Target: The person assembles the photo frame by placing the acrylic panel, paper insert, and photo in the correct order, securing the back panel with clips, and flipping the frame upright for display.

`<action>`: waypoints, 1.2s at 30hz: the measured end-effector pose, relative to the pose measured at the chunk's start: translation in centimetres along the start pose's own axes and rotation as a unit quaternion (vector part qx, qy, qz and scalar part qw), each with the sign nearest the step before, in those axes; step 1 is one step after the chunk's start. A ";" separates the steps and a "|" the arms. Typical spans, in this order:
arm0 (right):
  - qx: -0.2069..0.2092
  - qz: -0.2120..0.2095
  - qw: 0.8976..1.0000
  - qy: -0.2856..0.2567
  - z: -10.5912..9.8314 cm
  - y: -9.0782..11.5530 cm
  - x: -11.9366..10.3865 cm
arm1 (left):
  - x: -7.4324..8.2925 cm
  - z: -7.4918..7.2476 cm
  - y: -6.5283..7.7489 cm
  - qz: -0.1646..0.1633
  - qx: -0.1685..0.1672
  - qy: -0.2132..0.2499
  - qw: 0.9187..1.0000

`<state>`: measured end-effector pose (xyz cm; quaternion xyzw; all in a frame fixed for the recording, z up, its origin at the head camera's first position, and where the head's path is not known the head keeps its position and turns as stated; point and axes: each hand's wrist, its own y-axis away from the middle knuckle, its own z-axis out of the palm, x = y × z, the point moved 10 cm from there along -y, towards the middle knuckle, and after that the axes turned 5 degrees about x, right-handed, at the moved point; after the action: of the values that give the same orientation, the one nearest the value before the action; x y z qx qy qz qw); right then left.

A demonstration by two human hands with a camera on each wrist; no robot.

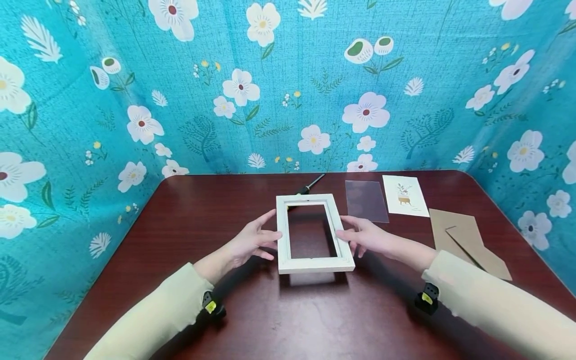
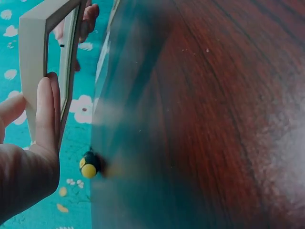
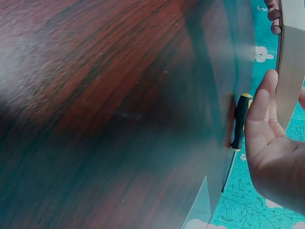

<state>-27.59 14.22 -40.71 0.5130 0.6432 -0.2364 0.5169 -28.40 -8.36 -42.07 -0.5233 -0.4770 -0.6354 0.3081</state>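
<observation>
A white picture frame [image 1: 315, 265], with no pane or backing in its opening, is held up off the table between both hands. My left hand [image 1: 253, 242] pinches its left side, thumb on one face and fingers on the other. On the opposite side my right hand [image 1: 366, 235] grips the edge the same way. In the left wrist view the frame [image 2: 34, 62] stands tilted, with fingers reaching into its opening. The right wrist view shows part of the frame [image 3: 291, 62] above the right palm. Behind the frame lies a screwdriver [image 1: 304, 190], its handle partly hidden.
On the dark red table [image 1: 216, 200], to the back right, lie a clear sheet [image 1: 366, 201], a card with a plant picture [image 1: 406, 196] and a brown backing board [image 1: 465, 242] with its stand leg. A floral blue curtain [image 1: 279, 115] hangs behind.
</observation>
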 end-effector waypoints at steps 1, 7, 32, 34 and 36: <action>0.002 0.000 1.000 0.005 -0.1 0.1 0.1 | 0.0 0.3 -0.1 0.000 -0.005 -0.004 1.000; 0.015 0.006 0.999 0.039 -0.6 0.1 1.2 | -0.1 1.5 -0.8 0.004 -0.033 -0.022 0.999; -0.005 -0.039 0.993 0.108 0.7 0.3 2.7 | -1.8 3.1 -2.3 0.021 -0.069 -0.123 0.990; -0.011 -0.041 0.993 0.112 1.0 0.3 3.0 | -2.1 3.2 -2.0 0.026 -0.076 -0.135 0.988; -0.014 -0.043 0.992 0.114 1.1 0.4 3.1 | -2.3 3.3 -1.7 0.027 -0.081 -0.144 0.986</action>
<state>-26.60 14.67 -43.83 0.5017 0.7223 -0.1894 0.4366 -28.11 -4.89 -44.79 -0.6454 -0.4488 -0.5813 0.2101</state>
